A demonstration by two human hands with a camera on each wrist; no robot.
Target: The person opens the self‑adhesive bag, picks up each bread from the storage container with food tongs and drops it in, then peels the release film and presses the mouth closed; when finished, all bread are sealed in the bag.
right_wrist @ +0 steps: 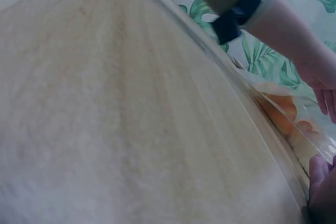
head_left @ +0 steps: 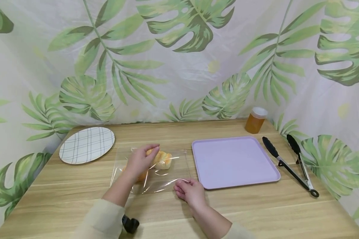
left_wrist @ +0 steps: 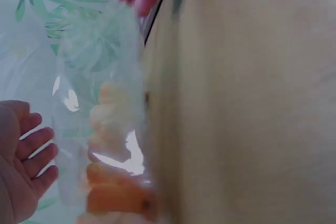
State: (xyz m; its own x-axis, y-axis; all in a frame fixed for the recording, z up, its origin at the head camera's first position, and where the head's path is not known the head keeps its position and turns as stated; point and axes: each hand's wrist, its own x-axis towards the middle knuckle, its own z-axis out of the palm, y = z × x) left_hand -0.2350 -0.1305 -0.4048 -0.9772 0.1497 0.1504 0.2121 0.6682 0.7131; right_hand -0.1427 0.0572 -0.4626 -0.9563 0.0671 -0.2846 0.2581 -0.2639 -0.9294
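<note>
Clear plastic bag (head_left: pixel 167 177) of golden bread rolls (head_left: pixel 164 161) lies on pale wood-grain surface (head_left: pixel 167 215) | left hand (head_left: pixel 141 162): fingers relaxed, holding nothing, above bag | right hand (head_left: pixel 192 193): pinches bag's near right corner

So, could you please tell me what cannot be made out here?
Head view: part of the orange bread, hidden by the left hand and wrist.
Left wrist view: some of the yellowish bread, behind glare on the clear bag.
Right wrist view: much of the right hand, cut off by the edge.
</note>
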